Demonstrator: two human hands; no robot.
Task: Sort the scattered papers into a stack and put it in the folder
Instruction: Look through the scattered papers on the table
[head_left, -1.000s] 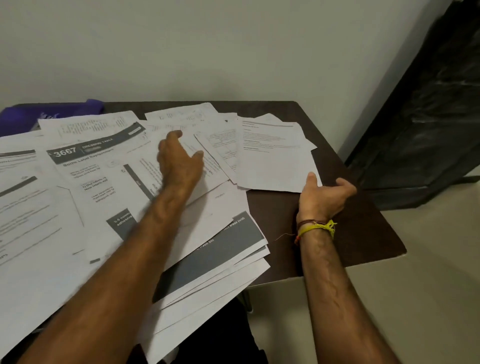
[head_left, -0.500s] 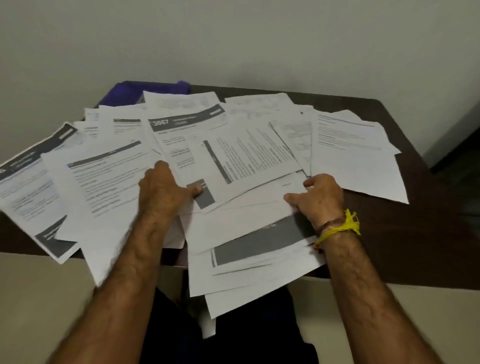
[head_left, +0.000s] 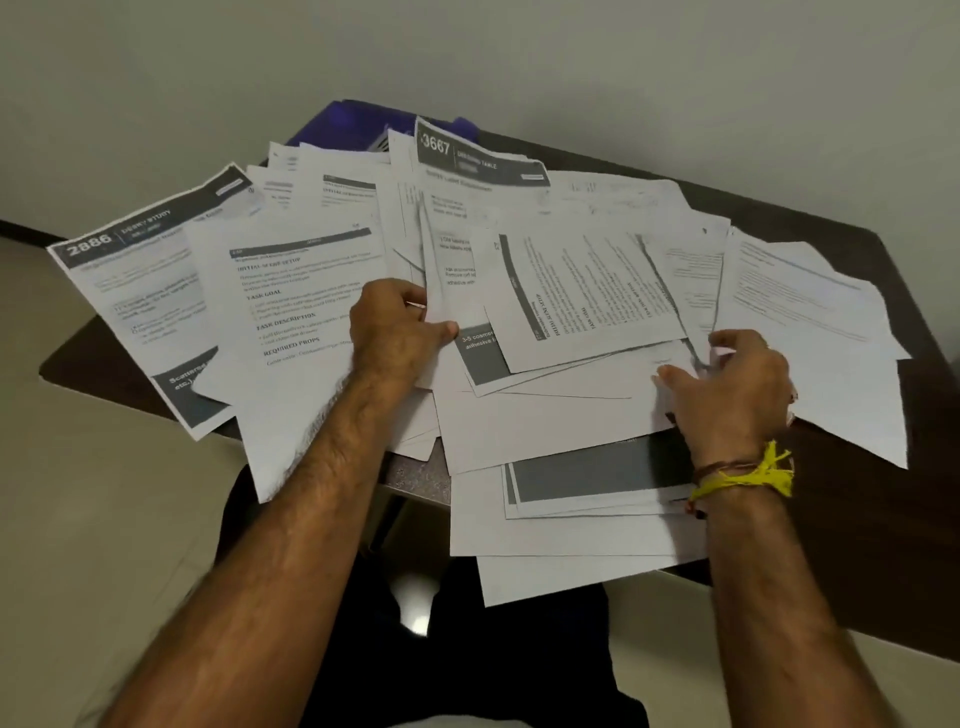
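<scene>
Between your left fingers (head_left: 415, 304) a sheet's edge is pinched, thumb (head_left: 441, 330) pressing from the near side, so your left hand (head_left: 392, 332) is clamped on paper near the middle of the spread. Your right fingers (head_left: 727, 345) curl together around the edges of a few sheets, the right hand (head_left: 727, 389) resting on the pile just beside them; how many sheets they hold cannot be told.

Around both hands the papers (head_left: 571, 291) lie fanned and overlapping across the bench (head_left: 857, 478), some angled, several hanging past its near edge below your wrists. Beyond your left fingers, at the far side, a purple folder (head_left: 343, 127) shows partly under the sheets.

These sheets will likely feel light, floppy and slick against one another, so a pinch at one corner probably lets them droop or slide apart. Better to sweep them inward with flat palms, then grip the gathered bundle along its two long edges and tap it square on the bench. The overhanging sheets may slip to the floor (head_left: 104, 519) if you nudge them.
</scene>
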